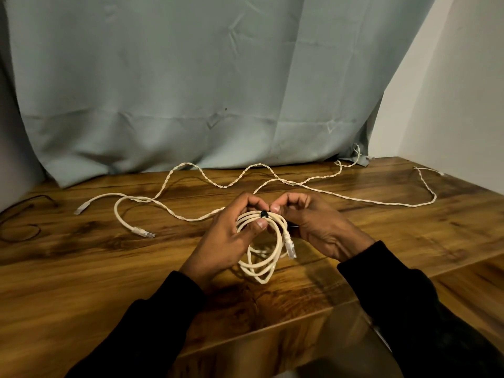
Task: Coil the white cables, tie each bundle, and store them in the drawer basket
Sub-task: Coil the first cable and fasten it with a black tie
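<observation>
A coiled white cable (263,264) hangs between my hands above the wooden table (81,268), one clear plug (290,246) dangling on its right side. A black tie (264,213) wraps the top of the coil. My left hand (231,238) grips the coil, thumb just under the tie. My right hand (311,222) pinches at the tie from the right. A second white cable (120,216) with plugs at both ends lies loose at the left. A long twisted white cable (341,196) snakes across the back of the table.
A grey-blue cloth (191,91) hangs behind the table and a white wall (450,91) stands at the right. A thin dark wire (24,214) lies at the far left edge. No drawer basket is in view.
</observation>
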